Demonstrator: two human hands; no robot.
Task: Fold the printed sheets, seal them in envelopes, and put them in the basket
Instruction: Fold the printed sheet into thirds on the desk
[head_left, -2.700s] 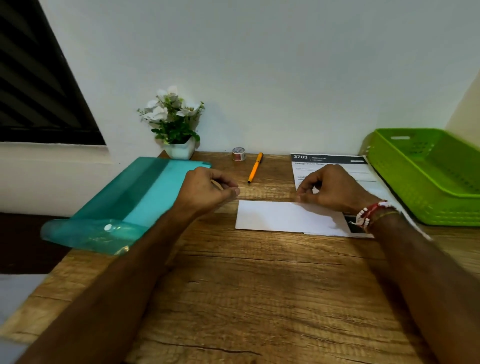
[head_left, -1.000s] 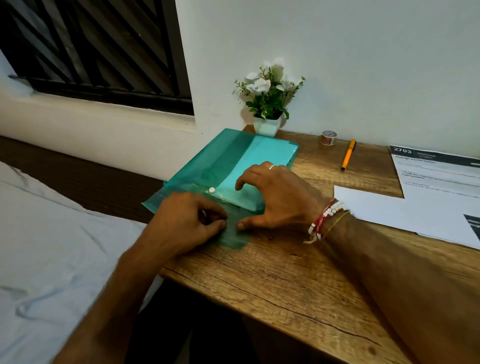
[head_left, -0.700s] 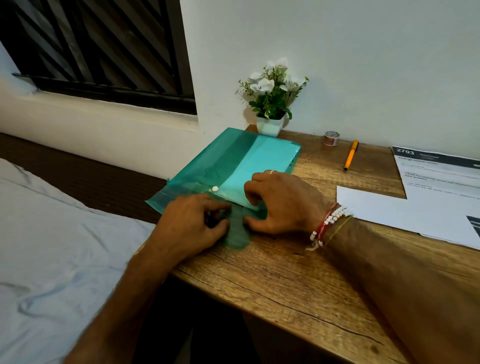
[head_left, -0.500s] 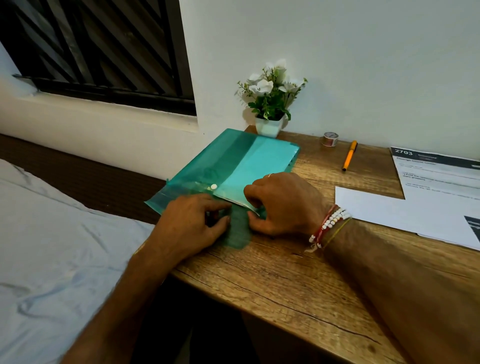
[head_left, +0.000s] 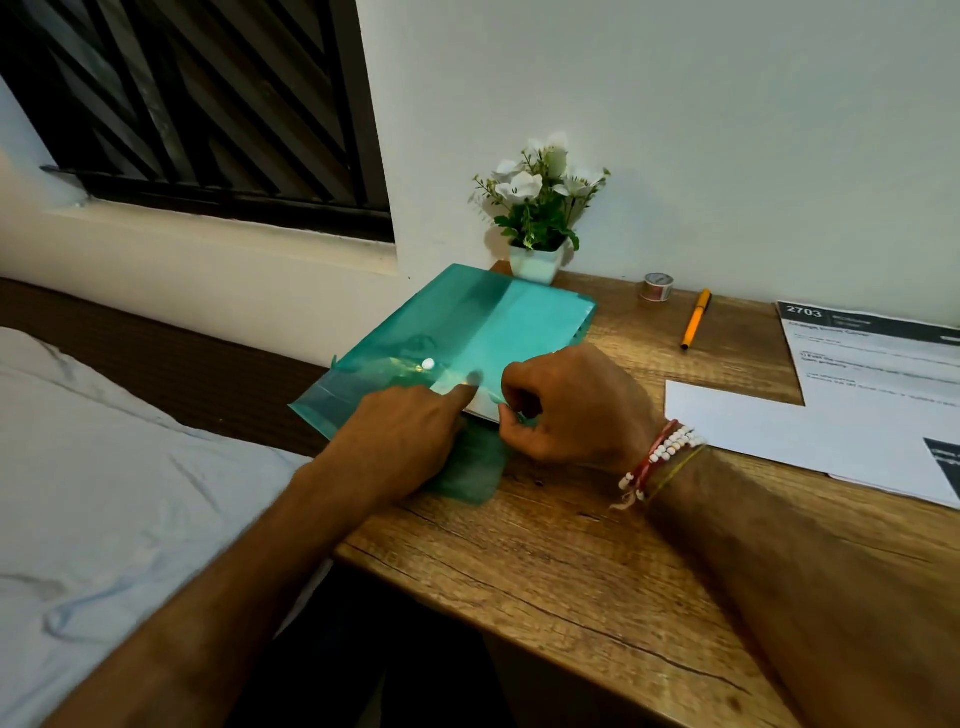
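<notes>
A teal plastic snap folder lies at the desk's left end, its flap hanging open toward me. My left hand presses flat on the flap, index finger stretched toward the folder's mouth. My right hand pinches the edge of a white envelope that sticks out of the mouth. To the right lie a folded white sheet and a printed sheet headed 2703. The basket is out of view.
An orange pen and a small tape roll lie near the wall. A potted white flower stands behind the folder. A bed with a grey sheet borders the wooden desk on the left.
My view turned left from the sheets to the folder. Both hands moved onto it and opened its flap. My right hand closed on the white edge at its mouth.
</notes>
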